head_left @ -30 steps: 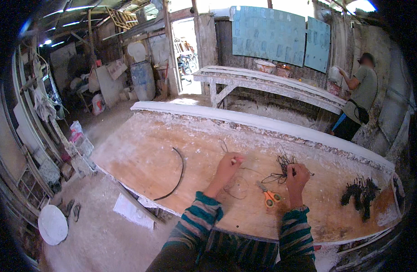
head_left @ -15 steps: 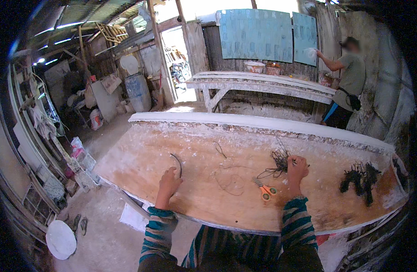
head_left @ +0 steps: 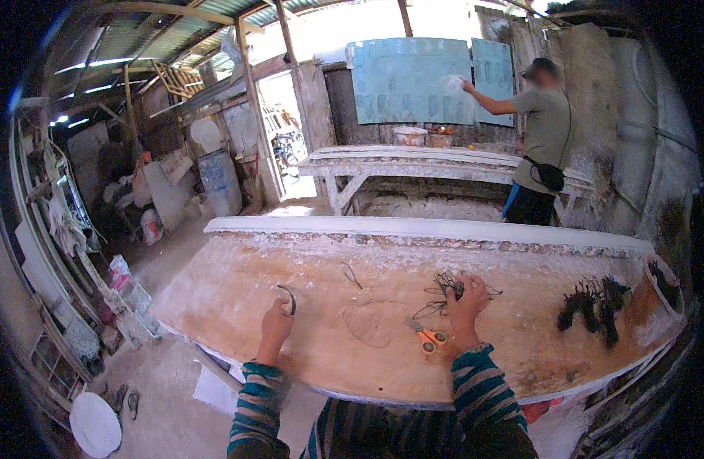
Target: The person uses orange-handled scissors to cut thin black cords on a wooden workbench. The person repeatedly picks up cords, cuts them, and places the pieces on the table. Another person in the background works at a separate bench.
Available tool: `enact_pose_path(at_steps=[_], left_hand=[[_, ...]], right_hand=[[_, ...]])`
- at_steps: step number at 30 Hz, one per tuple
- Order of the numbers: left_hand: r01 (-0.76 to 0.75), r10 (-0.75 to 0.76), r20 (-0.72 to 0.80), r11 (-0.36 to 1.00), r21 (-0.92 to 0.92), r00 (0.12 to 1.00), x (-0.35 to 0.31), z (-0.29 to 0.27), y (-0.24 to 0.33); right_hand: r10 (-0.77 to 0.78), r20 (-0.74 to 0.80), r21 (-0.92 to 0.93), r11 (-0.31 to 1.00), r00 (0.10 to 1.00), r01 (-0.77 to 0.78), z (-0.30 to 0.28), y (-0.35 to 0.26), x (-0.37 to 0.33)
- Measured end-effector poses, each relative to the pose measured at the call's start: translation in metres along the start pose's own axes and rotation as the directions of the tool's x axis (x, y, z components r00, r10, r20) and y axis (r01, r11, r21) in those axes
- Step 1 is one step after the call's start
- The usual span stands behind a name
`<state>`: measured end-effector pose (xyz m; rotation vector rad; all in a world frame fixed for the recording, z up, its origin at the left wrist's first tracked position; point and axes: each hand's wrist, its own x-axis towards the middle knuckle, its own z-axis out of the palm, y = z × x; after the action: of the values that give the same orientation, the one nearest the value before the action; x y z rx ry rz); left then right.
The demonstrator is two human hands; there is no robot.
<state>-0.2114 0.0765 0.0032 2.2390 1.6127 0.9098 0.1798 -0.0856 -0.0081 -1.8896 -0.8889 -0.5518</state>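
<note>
My left hand (head_left: 276, 323) is closed on a short curved dark strip (head_left: 292, 297), low over the wooden tabletop (head_left: 237, 306). To the right, the fingers of my right hand (head_left: 466, 310) are curled into a loose tangle of black cord (head_left: 446, 284), gripping part of it. Orange-handled scissors (head_left: 429, 338) lie just left of my right wrist. Between my hands a loop of thin thread (head_left: 367, 325) rests on the wood. A short dark piece of cord (head_left: 350, 274) lies beyond it. Knotted black bundles (head_left: 594, 306) lie on the right part of the table.
A white raised ledge (head_left: 428, 228) borders the table's far side. Behind it stands a long white-stained bench (head_left: 436, 157). A person (head_left: 547, 130) there reaches toward a blue panel (head_left: 413, 80). A blue barrel (head_left: 219, 183) and a white round lid (head_left: 95, 425) stand or lie to the left.
My left hand has closed on the dark strip. My right hand has moved onto the cord tangle and curled into it. The person has shifted left along the bench, and the view has tilted up.
</note>
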Motion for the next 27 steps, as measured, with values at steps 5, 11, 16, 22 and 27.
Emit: enact_pose_path(at_steps=[5, 11, 16, 22, 27], left_hand=[[0.0, 0.069, 0.056, 0.63, -0.777, 0.996, -0.012, -0.019, 0.084], [0.298, 0.262, 0.369, 0.272, -0.915, 0.892, -0.012, 0.022, 0.177], [0.451, 0.371, 0.496, 0.207, -0.868, 0.785, -0.003, 0.118, 0.178], [0.396, 0.343, 0.4, 0.084, -0.914, 0.85, -0.009, 0.153, 0.177], [0.417, 0.408, 0.436, 0.14, -0.898, 0.802, -0.012, 0.15, 0.17]], right_hand=[[-0.096, 0.075, 0.152, 0.985, 0.993, 0.083, -0.007, -0.026, -0.005], [-0.095, 0.346, 0.626, 0.764, 0.934, -0.155, 0.003, -0.035, -0.021], [-0.149, 0.598, 0.705, 0.565, 0.788, -0.428, 0.017, -0.029, -0.026], [-0.166, 0.677, 0.687, 0.491, 0.717, -0.535, 0.011, -0.037, -0.035], [-0.14, 0.65, 0.709, 0.468, 0.747, -0.529, -0.005, -0.054, -0.037]])
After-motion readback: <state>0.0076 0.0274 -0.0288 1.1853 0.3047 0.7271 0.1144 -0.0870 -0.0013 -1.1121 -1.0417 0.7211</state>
